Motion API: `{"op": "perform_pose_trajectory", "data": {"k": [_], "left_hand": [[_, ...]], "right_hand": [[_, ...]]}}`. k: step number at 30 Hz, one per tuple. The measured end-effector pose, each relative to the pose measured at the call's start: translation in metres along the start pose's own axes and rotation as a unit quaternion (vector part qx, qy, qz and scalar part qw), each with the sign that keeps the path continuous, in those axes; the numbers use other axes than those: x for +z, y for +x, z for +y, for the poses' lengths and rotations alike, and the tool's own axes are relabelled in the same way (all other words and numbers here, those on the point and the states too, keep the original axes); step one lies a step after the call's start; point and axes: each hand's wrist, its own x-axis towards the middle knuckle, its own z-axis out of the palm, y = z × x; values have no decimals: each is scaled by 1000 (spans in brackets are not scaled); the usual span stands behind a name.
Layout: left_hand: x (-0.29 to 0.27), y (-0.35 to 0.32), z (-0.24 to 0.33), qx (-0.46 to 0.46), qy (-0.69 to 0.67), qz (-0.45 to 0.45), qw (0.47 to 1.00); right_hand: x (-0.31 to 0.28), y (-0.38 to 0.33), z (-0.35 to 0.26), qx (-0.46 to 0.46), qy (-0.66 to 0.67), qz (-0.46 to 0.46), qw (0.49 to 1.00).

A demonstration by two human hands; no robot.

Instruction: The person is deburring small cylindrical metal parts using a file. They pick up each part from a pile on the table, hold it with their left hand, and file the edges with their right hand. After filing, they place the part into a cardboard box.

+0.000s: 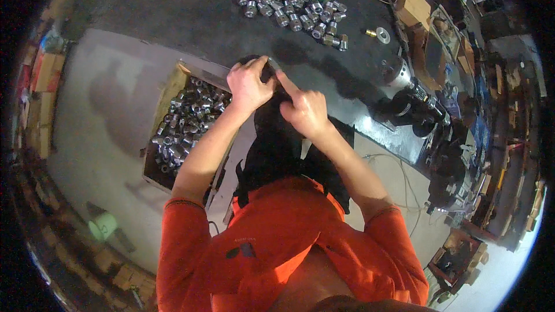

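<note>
Head view: left hand [248, 85] clamps a dark round part [258, 65] at the bench [191, 6] edge, steadying it; right hand [305, 110] pinches a thin tool [274, 65] against it. Fittings [292, 10] lie beyond, box [173, 89] of fittings just left.

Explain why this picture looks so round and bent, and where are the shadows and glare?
Head view: the fisheye lens bends straight edges near the black rim; the hands, left hand and right hand, cast a dark shadow on the workbench; the metal fittings glint; the right-side clutter is dim and smeared.
</note>
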Motion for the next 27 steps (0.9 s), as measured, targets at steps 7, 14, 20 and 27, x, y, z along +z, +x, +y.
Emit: {"op": "perform_pose_trajectory", "data": {"k": [7,14,20,27], "left_hand": [[5,-5,0,16,13,23,1000],[4,-3,1,-9,4,8,1000],[6,-5,0,-13,-1,-1,1000],[3,-2,2,-21,-1,-11,1000]], "right_hand": [[-5,-12,0,17,8,-13,1000],[6,-11,6,-48,19,66,996],[0,-4,-5,30,4,-7,1000],[7,-1,-3,24,-4,20,1000]]}}
